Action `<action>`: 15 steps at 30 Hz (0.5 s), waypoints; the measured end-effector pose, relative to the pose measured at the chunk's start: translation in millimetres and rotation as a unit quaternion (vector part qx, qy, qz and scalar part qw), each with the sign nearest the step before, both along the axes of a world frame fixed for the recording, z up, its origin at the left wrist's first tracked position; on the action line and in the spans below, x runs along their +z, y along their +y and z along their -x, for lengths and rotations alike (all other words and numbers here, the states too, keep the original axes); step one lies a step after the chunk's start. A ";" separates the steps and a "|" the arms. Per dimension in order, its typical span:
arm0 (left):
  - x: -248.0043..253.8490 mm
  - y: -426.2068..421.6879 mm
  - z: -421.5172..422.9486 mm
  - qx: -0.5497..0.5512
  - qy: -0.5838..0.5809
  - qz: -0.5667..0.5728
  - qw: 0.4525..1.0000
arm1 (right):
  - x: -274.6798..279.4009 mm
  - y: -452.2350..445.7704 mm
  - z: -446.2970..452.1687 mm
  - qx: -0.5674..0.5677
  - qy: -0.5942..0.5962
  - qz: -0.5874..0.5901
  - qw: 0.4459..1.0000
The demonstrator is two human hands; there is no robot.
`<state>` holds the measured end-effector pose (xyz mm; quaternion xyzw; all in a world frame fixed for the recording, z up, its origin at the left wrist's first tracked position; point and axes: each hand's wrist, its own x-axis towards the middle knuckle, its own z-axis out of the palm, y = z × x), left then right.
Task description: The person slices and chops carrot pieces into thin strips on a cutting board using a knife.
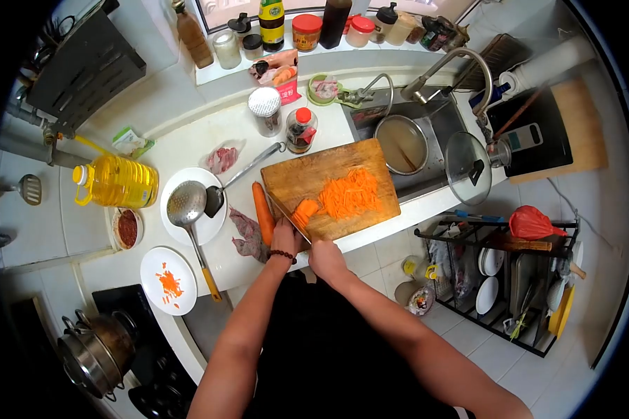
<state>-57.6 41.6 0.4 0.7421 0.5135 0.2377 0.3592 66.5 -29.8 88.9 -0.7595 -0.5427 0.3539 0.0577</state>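
Observation:
My right hand [326,260] is closed round the handle of a kitchen knife [286,213] at the front edge of the wooden cutting board [293,176]. The blade points away to the left, over the board. Just left of the blade is my left hand [284,237], a bead bracelet on its wrist, its fingers curled; what they hold, if anything, is hidden. Carrot slices [304,211] lie right beside the blade, and a pile of shredded carrot [349,194] covers the board's middle. A whole carrot [263,213] and a crumpled grey cloth [247,234] lie left of the board.
A white plate [168,234] bears a skimmer [187,204] and a ladle [215,200]. A smaller plate [151,264] carries carrot bits. An oil jug [122,183] stands at the left. The sink [437,129] holds a pot [383,129]; a glass lid [466,167] rests beside it.

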 end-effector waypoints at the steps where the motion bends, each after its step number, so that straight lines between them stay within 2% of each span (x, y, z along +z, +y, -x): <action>1: 4.3 0.3 -2.0 0.011 -0.007 0.027 1.000 | -0.1 -0.9 -0.5 -0.002 -0.001 -0.001 1.000; 5: -19.9 -2.1 -1.1 0.030 0.000 0.075 0.997 | 7.6 -6.3 -0.1 0.002 -0.009 0.002 1.000; 7: -9.5 -1.8 -1.1 0.020 0.006 0.059 0.998 | 7.8 -7.6 0.5 -0.001 -0.006 0.000 1.000; 9: -2.9 -2.1 -0.2 0.010 0.011 0.043 0.999 | 3.4 -10.9 1.9 0.014 -0.002 -0.049 0.999; 15: -2.0 0.7 1.2 -0.004 0.048 0.052 0.998 | 3.2 -8.7 1.5 0.019 -0.005 -0.040 0.999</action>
